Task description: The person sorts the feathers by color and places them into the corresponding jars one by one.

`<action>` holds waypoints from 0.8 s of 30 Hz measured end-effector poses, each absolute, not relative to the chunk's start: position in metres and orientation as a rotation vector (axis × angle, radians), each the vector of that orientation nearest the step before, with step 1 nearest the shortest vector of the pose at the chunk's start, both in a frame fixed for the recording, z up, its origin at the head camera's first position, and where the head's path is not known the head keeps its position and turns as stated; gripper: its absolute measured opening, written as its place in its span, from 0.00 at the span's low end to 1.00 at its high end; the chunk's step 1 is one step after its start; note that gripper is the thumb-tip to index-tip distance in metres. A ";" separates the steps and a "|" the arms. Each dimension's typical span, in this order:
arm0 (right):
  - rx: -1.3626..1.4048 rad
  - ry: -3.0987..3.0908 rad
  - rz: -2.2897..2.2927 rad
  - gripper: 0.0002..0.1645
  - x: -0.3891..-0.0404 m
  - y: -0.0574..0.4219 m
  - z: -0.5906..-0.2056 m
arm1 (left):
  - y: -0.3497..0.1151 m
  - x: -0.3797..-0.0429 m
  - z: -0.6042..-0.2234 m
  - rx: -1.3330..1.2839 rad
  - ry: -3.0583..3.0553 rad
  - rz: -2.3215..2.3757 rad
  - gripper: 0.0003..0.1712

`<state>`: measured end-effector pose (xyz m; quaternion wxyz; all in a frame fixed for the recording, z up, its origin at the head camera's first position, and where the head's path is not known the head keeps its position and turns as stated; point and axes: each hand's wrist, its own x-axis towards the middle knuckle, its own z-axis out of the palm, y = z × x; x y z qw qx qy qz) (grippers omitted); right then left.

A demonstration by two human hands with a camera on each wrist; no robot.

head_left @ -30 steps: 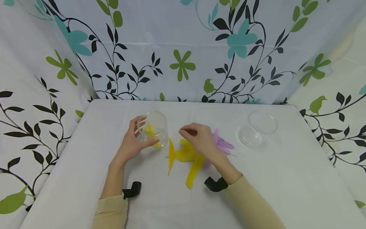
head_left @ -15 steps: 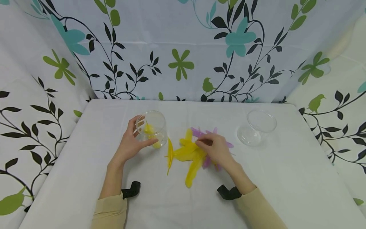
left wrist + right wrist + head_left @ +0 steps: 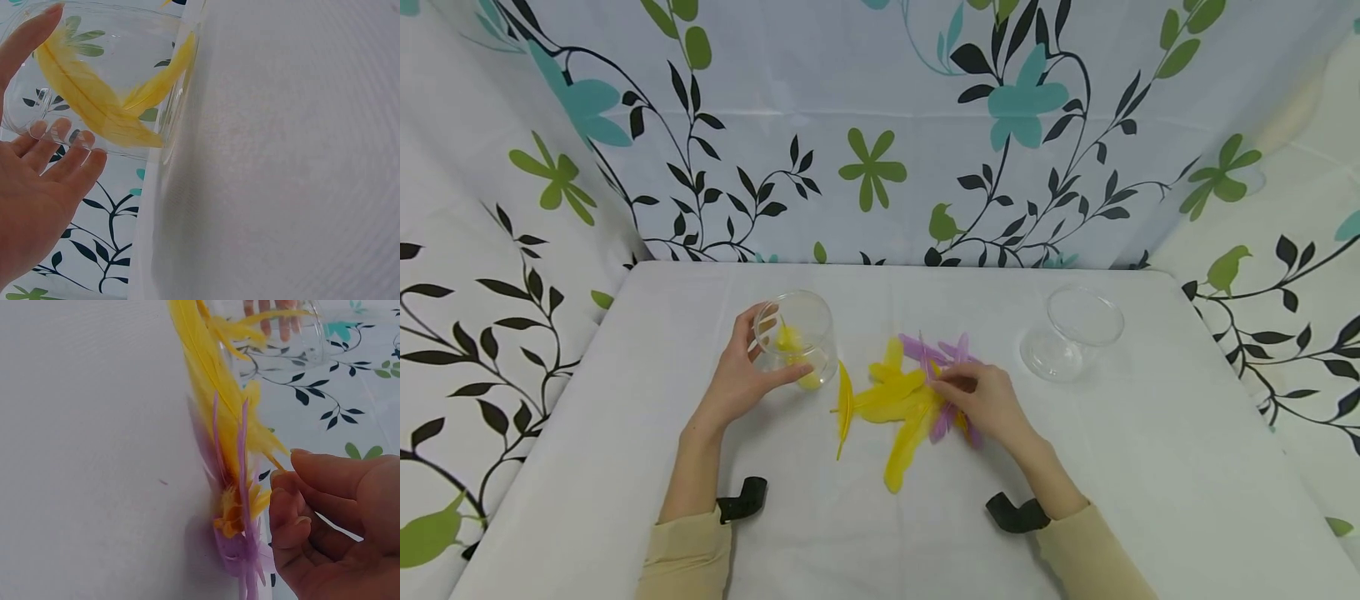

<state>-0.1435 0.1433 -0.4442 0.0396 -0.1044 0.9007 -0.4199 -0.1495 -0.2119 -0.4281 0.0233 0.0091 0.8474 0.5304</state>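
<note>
My left hand (image 3: 748,367) holds a clear jar (image 3: 820,321) upright on the white table, thumb on the near side and fingers round the far side. Inside it, the left wrist view shows two yellow feathers (image 3: 87,94) crossing each other. My right hand (image 3: 988,404) is at a loose pile of yellow feathers (image 3: 904,446) and purple feathers (image 3: 917,346). Between thumb and forefinger it pinches the quill end of a yellow feather (image 3: 276,459). One yellow feather (image 3: 846,408) lies just right of the jar.
A second clear jar (image 3: 1051,358) stands on the right of the white-covered table (image 3: 1150,467). Patterned cloth (image 3: 872,171) hangs behind the table and at both sides. Black mounts (image 3: 743,500) are on both wrists.
My right hand has moved from near the jar rightward to the feather pile and now pinches a yellow feather there. The left hand and jar stay in place.
</note>
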 end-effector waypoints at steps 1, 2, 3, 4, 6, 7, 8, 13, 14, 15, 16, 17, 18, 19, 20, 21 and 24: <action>-0.323 2.754 -1.280 0.13 -0.143 0.144 -0.445 | -0.212 -0.149 -0.428 0.025 2.622 1.641 0.63; -0.321 2.747 -1.273 0.13 -0.143 0.144 -0.446 | -0.212 -0.149 -0.428 0.025 2.622 1.641 0.63; -0.321 2.740 -1.269 0.13 -0.143 0.144 -0.446 | -0.212 -0.149 -0.428 0.024 2.621 1.641 0.63; -0.325 2.733 -1.266 0.13 -0.143 0.145 -0.447 | -0.212 -0.149 -0.428 0.023 2.620 1.641 0.63; -0.340 2.722 -1.265 0.14 -0.143 0.145 -0.448 | -0.212 -0.148 -0.428 0.023 2.621 1.642 0.63; -0.352 2.718 -1.269 0.14 -0.143 0.145 -0.448 | -0.212 -0.148 -0.428 0.022 2.622 1.641 0.64; -0.354 2.715 -1.270 0.14 -0.143 0.145 -0.449 | -0.212 -0.149 -0.428 0.022 2.623 1.641 0.64; -0.380 2.688 -1.286 0.13 -0.145 0.146 -0.453 | -0.212 -0.149 -0.429 0.034 2.631 1.645 0.63; -0.384 2.679 -1.288 0.12 -0.146 0.146 -0.454 | -0.212 -0.149 -0.429 0.037 2.633 1.647 0.63; -0.393 2.672 -1.291 0.11 -0.146 0.146 -0.454 | -0.212 -0.149 -0.430 0.040 2.633 1.648 0.63; -0.398 2.664 -1.292 0.11 -0.146 0.147 -0.454 | -0.212 -0.149 -0.430 0.041 2.633 1.650 0.63; -0.401 2.659 -1.292 0.10 -0.146 0.147 -0.454 | -0.212 -0.148 -0.430 0.044 2.632 1.653 0.63; -0.402 2.652 -1.294 0.10 -0.146 0.147 -0.453 | -0.212 -0.148 -0.430 0.045 2.632 1.655 0.63; -0.405 2.644 -1.295 0.10 -0.146 0.147 -0.452 | -0.212 -0.148 -0.430 0.046 2.633 1.655 0.63; -0.403 2.633 -1.299 0.09 -0.145 0.147 -0.451 | -0.212 -0.148 -0.430 0.048 2.636 1.653 0.63; -0.403 2.625 -1.300 0.09 -0.145 0.147 -0.449 | -0.212 -0.148 -0.430 0.050 2.636 1.654 0.63; -0.404 2.600 -1.312 0.10 -0.144 0.147 -0.445 | -0.211 -0.149 -0.430 0.053 2.643 1.652 0.63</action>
